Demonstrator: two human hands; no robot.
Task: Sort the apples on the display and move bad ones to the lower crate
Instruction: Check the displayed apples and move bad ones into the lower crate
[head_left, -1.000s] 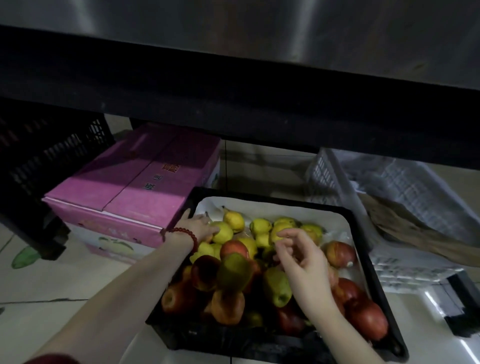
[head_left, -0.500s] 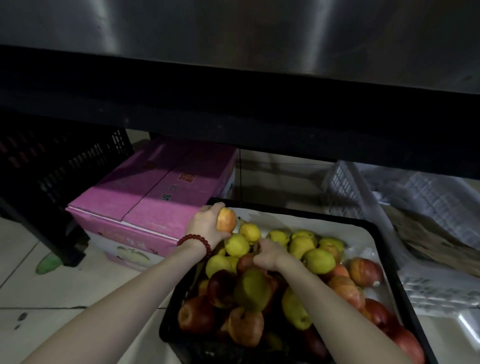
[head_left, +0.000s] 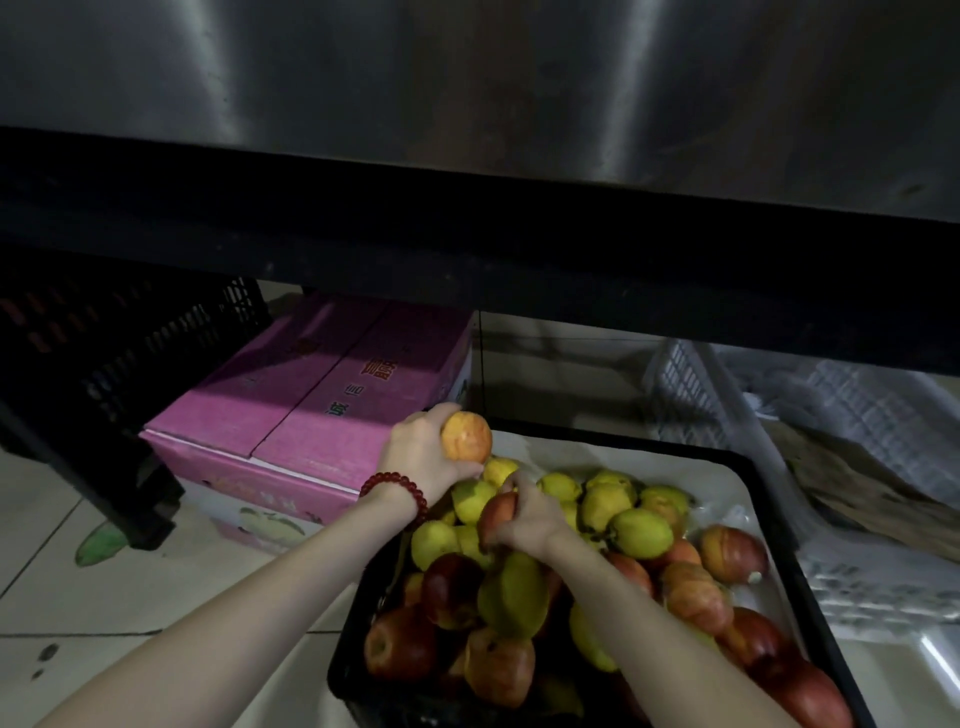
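Observation:
A black crate (head_left: 769, 499) lined with white paper sits on the floor, full of red, yellow and green apples. My left hand (head_left: 421, 457), with a red bead bracelet at the wrist, grips an orange-yellow apple (head_left: 466, 437) lifted just above the crate's far left corner. My right hand (head_left: 530, 519) is curled round a red apple (head_left: 496, 514) that lies among the yellow ones in the pile. A large green apple (head_left: 514, 595) rests just below my right wrist.
A pink cardboard box (head_left: 311, 410) stands left of the crate. Further left is a black slatted crate (head_left: 104, 364). A white mesh crate (head_left: 857, 457) with brown paper sits at right. A dark shelf edge (head_left: 467, 249) with a steel panel hangs overhead.
My left hand picked an orange-yellow apple from the far left of the pile and lifted it. My right hand came down into the pile and closed round a red apple.

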